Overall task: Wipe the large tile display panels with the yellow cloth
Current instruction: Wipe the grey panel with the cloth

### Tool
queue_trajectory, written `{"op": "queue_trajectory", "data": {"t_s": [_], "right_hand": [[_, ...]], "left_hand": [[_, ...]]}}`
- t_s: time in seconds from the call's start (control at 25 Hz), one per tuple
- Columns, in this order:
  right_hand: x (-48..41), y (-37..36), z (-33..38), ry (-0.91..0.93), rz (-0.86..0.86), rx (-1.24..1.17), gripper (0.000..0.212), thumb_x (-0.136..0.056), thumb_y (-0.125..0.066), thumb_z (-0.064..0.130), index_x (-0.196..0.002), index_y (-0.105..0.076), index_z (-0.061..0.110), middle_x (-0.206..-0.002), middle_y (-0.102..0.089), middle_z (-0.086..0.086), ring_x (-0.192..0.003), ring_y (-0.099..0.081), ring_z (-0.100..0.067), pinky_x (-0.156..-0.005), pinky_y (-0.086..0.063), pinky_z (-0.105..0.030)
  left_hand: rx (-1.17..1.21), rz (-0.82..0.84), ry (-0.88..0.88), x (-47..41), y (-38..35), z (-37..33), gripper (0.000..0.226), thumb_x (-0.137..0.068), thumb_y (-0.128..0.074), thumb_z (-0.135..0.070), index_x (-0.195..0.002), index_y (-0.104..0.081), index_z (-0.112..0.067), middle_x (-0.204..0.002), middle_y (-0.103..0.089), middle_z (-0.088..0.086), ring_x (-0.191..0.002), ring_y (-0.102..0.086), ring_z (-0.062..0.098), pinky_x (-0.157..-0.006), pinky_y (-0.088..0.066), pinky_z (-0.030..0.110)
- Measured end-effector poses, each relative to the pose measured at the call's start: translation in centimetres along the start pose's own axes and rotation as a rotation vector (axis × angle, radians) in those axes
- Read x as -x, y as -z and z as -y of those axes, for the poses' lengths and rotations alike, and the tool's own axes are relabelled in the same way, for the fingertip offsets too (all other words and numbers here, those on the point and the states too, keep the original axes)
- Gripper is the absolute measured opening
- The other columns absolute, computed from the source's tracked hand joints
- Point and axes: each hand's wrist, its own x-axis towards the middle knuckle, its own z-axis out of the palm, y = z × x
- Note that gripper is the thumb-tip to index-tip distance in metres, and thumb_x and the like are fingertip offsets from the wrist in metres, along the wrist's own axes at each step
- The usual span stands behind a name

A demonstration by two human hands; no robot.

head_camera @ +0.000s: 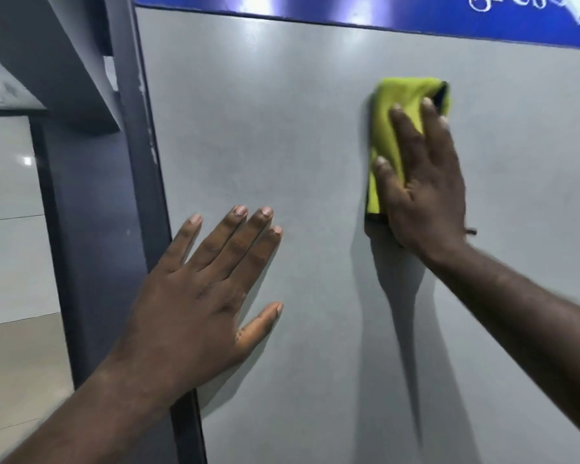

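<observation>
I saw bright overhead light: white glare spots on the blue header strip [315,8], faint sheen on the grey panel [282,112]. The right hand [426,189] cast a long soft shadow downward and looked slightly blurred; the frame's edges leaned.

- Tile panel [282,145]: large, grey, glossy, upright; light glare nr top edge.
- Yellow cloth [399,95]: folded, dark trim, flat against panel, upper-right.

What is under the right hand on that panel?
A folded yellow cloth, pressed flat against the grey tile panel by the right hand. The panel surface behind it is covered.
</observation>
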Motion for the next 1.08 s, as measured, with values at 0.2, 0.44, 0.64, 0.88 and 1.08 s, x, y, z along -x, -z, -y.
{"op": "queue_trajectory", "data": {"t_s": [0.2,0.44,0.64,0.88,1.08], "right_hand": [[2.3,-0.4,4.9,0.517,0.11,0.127,0.06,-0.109,-0.047,0.049,-0.166,-0.034,0.034,-0.177,-0.021,-0.005,-0.164,-0.016,-0.028,-0.126,-0.029,-0.052],[2.8,-1.7,6.0,0.039,-0.054,0.018,0.062,-0.107,-0.049,0.05,-0.165,-0.035,0.035,-0.177,-0.022,-0.004,-0.163,-0.021,-0.029,-0.123,-0.033,-0.05],[4.5,-0.8,10.2,0.743,0.181,0.148,0.063,-0.107,-0.051,0.048,-0.166,-0.031,0.038,-0.177,-0.018,-0.003,-0.165,-0.013,-0.026,-0.127,-0.028,-0.054],[6.5,-3.1,14.2,-0.067,-0.074,0.058,0.063,-0.107,-0.046,0.051,-0.166,-0.033,0.034,-0.178,-0.019,-0.004,-0.164,-0.018,-0.028,-0.126,-0.031,-0.052],[4.1,-4.0,19.6,0.426,0.063,0.174,0.062,-0.107,-0.05,0.044,-0.166,-0.034,0.031,-0.177,-0.02,-0.008,-0.165,-0.016,-0.027,-0.129,-0.025,-0.045]], "left_hand": [[0.027,-0.079,0.024,1.4,-0.2,1.6,0.081,-0.103,-0.053,-0.059,-0.167,-0.042,-0.011,-0.178,-0.029,0.013,-0.164,-0.03,0.035,-0.131,-0.025,0.063],[0.397,-0.229,0.433,2.5,-1.0,1.8,0.075,-0.103,-0.056,-0.045,-0.167,-0.04,-0.01,-0.182,-0.012,0.013,-0.169,-0.012,0.034,-0.133,-0.021,0.061],[0.614,-0.301,0.461,2.9,-0.9,1.4,0.075,-0.104,-0.056,-0.037,-0.169,-0.033,-0.009,-0.183,-0.005,0.014,-0.17,-0.005,0.017,-0.134,-0.009,0.023],[1.079,-0.245,0.45,4.8,-2.9,3.1,0.072,-0.113,-0.045,-0.039,-0.171,-0.003,-0.044,-0.18,-0.001,-0.028,-0.167,-0.003,0.0,-0.137,-0.014,0.033],[0.999,-0.224,0.319,5.7,-3.1,4.7,0.074,-0.11,-0.035,-0.055,-0.174,0.001,-0.045,-0.182,0.009,-0.019,-0.165,-0.002,-0.005,-0.126,-0.016,0.024]]}}
